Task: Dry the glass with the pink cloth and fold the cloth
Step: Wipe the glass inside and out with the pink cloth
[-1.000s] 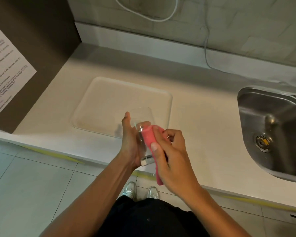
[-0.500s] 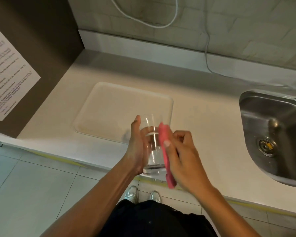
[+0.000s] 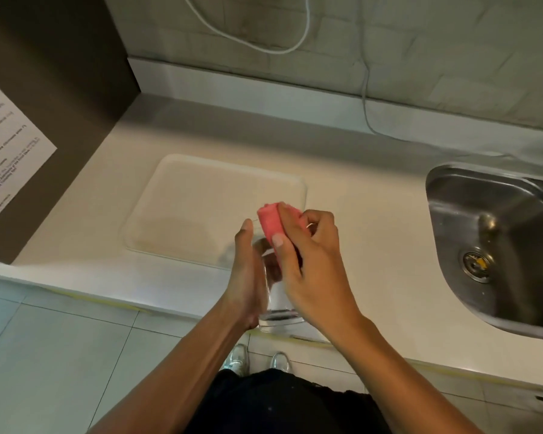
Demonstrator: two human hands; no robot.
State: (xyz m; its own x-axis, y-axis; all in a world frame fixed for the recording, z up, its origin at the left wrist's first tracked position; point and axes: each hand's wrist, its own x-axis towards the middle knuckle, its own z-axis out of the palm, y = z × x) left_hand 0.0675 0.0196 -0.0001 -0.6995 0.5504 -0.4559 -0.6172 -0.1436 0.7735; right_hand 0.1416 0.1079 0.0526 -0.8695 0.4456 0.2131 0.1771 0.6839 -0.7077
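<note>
Clear smooth glass (image 3: 276, 305) in left hand (image 3: 248, 277), bunched pink cloth (image 3: 271, 223) in right hand (image 3: 314, 267)

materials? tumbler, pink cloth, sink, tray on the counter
Tumbler: clear glass, see-through wall, thick bright base. Pink cloth: soft matte fabric, bunched at the rim; weave unclear. Sink: brushed stainless steel by its grey sheen and reflections. Tray: pale, smooth, faintly glossy, probably plastic; could be melamine.

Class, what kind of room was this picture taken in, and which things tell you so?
Probably a kitchen or pantry: a steel sink set into a white counter, a tiled wall behind, and hands drying a glass.
</note>
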